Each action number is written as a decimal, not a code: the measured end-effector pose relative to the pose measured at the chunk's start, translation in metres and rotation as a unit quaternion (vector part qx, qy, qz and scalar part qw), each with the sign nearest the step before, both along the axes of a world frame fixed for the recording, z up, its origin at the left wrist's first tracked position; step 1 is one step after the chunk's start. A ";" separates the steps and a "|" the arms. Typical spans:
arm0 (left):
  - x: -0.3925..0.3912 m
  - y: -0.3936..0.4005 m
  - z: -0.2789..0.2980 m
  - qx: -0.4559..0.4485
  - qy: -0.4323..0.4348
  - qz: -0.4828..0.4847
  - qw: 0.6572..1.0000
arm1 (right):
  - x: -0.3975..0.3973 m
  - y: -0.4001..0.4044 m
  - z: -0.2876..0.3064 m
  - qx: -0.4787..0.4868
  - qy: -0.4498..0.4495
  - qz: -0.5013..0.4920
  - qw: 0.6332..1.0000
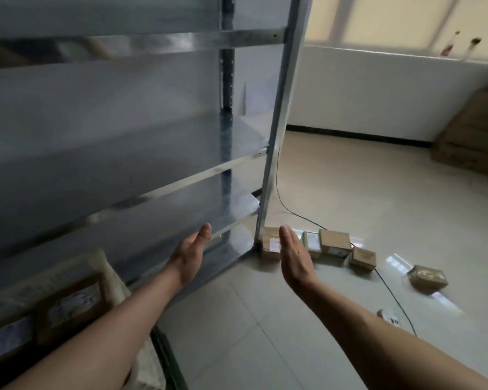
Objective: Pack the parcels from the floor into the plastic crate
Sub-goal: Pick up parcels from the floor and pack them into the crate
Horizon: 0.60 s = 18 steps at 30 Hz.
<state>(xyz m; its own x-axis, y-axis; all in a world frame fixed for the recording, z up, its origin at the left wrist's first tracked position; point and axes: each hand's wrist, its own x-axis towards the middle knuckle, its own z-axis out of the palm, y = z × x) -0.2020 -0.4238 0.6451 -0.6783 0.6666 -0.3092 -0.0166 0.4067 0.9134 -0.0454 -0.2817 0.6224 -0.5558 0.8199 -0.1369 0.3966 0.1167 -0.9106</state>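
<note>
Reaching forward with both arms, left hand (pixel 190 256) and right hand (pixel 295 257) flat and released, palms facing each other, fingers straight, nothing held. Hovering above pale floor tiles (pixel 335 192), just short of the parcels.

Lying ahead of the hands: a loose row of five cardboard parcels running from the foot of the metal shelving (pixel 141 130) out to the right. Nearest the shelf post, a taped parcel (pixel 270 244), partly hidden behind the right fingertips. Next a small light parcel (pixel 312 243), then a larger brown parcel (pixel 335 242), then a small cube parcel (pixel 363 257), and well apart at the right end a tilted parcel (pixel 427 278). Crossing the floor near the row, a thin black cable (pixel 392 294).

Judging the coming move: row's long axis running left to right, slanting toward the viewer at its right end, so the right hand nearer every parcel, the left closest only to the taped one by the post. Likely a two-handed pickup of that taped parcel, palms closing on its sides.

Sitting at the lower left, close to the left forearm, a blurred container holding a labelled box (pixel 71 305), probably the plastic crate (pixel 164 358); hard to tell through the blur.
</note>
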 end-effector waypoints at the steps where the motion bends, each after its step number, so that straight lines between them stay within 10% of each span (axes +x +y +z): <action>1: 0.012 0.016 0.002 0.000 0.007 -0.009 1.000 | 0.015 0.015 -0.001 0.004 -0.002 -0.008 1.000; 18: 0.141 0.216 0.016 -0.045 0.059 -0.190 0.979 | 0.180 0.180 -0.005 -0.007 0.003 -0.140 0.990</action>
<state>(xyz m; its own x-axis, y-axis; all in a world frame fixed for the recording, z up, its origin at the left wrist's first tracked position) -0.0606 -0.2082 0.6615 -0.4217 0.8513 -0.3122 0.2548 0.4417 0.8602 0.1350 -0.1017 0.6179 -0.3079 0.9401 -0.1466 0.4064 -0.0094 -0.9136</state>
